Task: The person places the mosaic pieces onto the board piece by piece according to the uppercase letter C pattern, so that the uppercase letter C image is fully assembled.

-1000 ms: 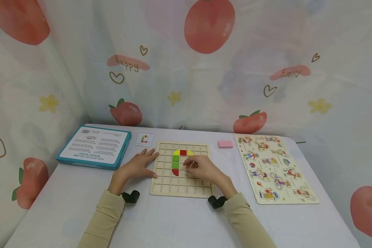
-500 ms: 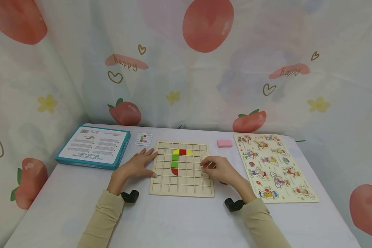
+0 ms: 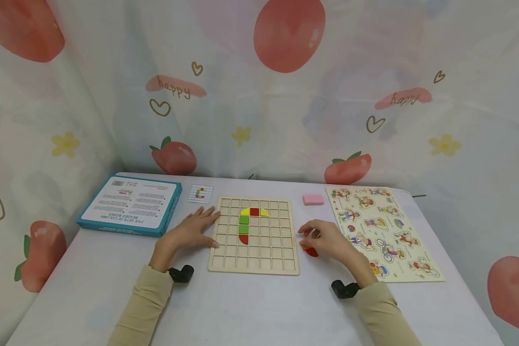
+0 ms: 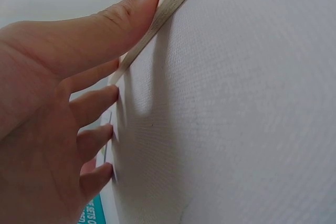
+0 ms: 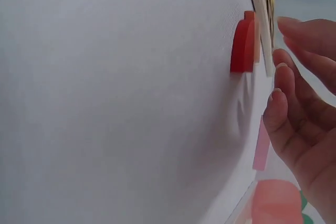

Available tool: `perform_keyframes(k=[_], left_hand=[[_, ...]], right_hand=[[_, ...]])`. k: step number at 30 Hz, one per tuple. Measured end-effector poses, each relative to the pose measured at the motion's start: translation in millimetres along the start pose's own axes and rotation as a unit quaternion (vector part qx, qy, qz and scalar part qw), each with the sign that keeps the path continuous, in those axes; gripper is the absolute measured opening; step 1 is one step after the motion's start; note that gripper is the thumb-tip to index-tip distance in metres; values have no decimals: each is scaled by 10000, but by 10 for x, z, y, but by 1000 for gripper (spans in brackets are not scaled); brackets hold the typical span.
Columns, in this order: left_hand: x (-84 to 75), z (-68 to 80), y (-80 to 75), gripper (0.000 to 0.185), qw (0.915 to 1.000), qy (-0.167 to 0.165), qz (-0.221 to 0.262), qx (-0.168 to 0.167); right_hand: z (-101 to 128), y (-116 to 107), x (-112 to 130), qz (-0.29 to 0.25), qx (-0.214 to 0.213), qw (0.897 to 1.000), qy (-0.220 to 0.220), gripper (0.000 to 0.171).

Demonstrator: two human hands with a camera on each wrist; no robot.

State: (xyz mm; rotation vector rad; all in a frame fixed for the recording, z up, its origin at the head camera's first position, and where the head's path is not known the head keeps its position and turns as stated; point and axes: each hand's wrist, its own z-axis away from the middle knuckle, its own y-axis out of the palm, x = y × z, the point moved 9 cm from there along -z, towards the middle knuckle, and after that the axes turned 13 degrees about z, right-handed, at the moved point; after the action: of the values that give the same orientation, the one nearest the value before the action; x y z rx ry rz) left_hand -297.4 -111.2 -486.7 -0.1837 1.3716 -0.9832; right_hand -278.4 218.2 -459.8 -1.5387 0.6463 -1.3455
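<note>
A wooden grid board (image 3: 272, 259) lies flat on the table. In its cells sit two yellow rounded pieces, a red square (image 3: 254, 212), two green squares (image 3: 244, 220) and a red rounded piece (image 3: 243, 239). My left hand (image 3: 191, 229) rests along the board's left edge, thumb on the rim, fingers spread; the left wrist view shows the thumb (image 4: 131, 17) against the wood. Right of the board, my right hand (image 3: 326, 240) hovers over a red curved block (image 3: 313, 253) and an orange one (image 3: 303, 246). In the right wrist view its loosely bent fingers hold nothing, apart from the red block (image 5: 241, 48).
Left of the board are a teal-edged box (image 3: 129, 204) and a small pattern card (image 3: 200, 194). A pink block (image 3: 313, 200) lies behind my right hand. A cream picture puzzle board (image 3: 398, 240) covers the table's right side. Printed cloth hangs behind.
My right hand has moved right, from above the board to the red and orange blocks beside it. My left hand has kept its place on the board's edge.
</note>
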Motion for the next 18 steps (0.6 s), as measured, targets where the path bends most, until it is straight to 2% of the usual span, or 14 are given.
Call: perform_keyframes(k=[4, 13, 18], left_hand=[[3, 1, -12, 95, 10000, -9, 9, -38], [40, -31, 0, 96, 10000, 0, 5, -43], [33, -25, -3, 95, 10000, -5, -13, -33]], right_hand=[[19, -2, -50, 50, -39, 10000, -61, 18], [24, 67, -30, 317, 367, 9988, 56, 23], [17, 85, -59, 253, 431, 9983, 300, 21]])
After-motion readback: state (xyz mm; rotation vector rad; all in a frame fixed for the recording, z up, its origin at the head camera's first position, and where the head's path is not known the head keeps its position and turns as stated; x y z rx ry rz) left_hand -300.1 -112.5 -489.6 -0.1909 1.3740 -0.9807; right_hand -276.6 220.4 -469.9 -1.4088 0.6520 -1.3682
